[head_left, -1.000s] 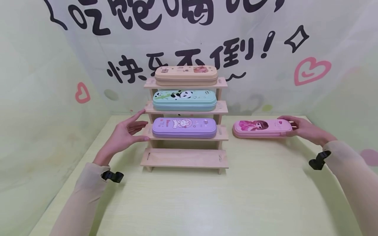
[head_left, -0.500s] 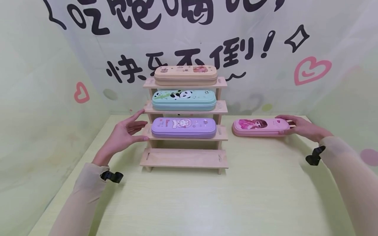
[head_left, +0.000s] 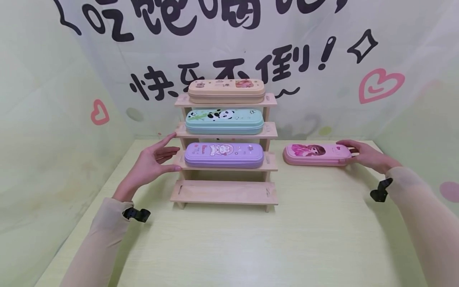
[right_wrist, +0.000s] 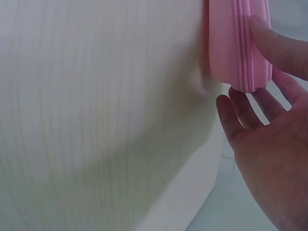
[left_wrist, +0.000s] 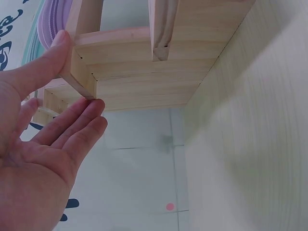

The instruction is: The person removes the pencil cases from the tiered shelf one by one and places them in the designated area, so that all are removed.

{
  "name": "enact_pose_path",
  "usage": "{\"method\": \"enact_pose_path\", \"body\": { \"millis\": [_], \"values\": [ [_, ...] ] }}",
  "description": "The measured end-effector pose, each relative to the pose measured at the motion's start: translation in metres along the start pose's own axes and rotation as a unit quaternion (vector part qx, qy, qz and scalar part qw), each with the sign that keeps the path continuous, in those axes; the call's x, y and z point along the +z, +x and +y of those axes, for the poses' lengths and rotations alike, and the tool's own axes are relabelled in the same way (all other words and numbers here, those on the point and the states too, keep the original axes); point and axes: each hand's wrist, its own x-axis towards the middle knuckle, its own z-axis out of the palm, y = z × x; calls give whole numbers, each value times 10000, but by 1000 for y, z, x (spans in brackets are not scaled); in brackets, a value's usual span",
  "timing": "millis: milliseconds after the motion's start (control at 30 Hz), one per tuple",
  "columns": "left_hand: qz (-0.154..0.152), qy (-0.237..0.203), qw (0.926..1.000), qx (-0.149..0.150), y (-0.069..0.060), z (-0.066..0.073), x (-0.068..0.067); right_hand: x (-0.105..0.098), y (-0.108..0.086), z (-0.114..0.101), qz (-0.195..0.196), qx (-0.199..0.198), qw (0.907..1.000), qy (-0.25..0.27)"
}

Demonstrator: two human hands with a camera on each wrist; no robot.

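Observation:
In the head view, my right hand (head_left: 367, 154) grips the right end of a pink pencil case (head_left: 317, 154) lying on the table. In the right wrist view, the thumb presses the side of the case by its zipper (right_wrist: 244, 48), and the fingers reach behind and under its end. My left hand (head_left: 148, 165) touches the left side of a wooden tiered rack (head_left: 224, 192), fingers mostly straight. The left wrist view has the thumb at a shelf end and fingertips by its lower corner. A purple pencil case (head_left: 224, 154) sits on the tier beside that hand.
Higher up the rack stand a turquoise panda pencil case (head_left: 224, 121) and, on top, a beige pencil case (head_left: 226, 91). The lowest tier bears nothing. Behind is a printed wall hanging (head_left: 315, 95); the pale table (head_left: 233, 247) extends forward.
The pink pencil case has shifted slightly backward on the table, with my right hand and wrist moving a little left. My left hand and the rack stay put.

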Motion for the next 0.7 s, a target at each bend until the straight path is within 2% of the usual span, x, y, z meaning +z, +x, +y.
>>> {"method": "enact_pose_path", "body": {
  "millis": [700],
  "values": [
    [-15, -65, 10000, 16, 0, 1, 0, -1, -1, -2, -136, 64, 9998, 154]
  ]
}}
